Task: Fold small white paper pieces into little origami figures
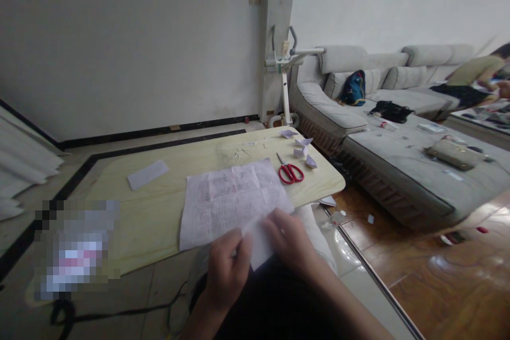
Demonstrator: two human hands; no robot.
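A piece of white paper (261, 247) is held between my two hands at the near edge of the table. My left hand (228, 260) pinches its left side, fingers curled. On the other side my right hand (289, 236) grips the paper too, slightly blurred. Just beyond them a large creased printed sheet (235, 196) lies spread on the table (131, 228). To the right of that sheet rest red-handled scissors (290, 171), blades pointing away. Several small folded paper pieces (303, 151) sit near the table's far right corner.
A folded paper strip (148, 174) lies on the left of the table, and thin paper scraps (243, 150) toward the back. A pixelated patch covers the near left corner. A grey sofa (398, 154) with bags stands right; another person (474, 77) sits there.
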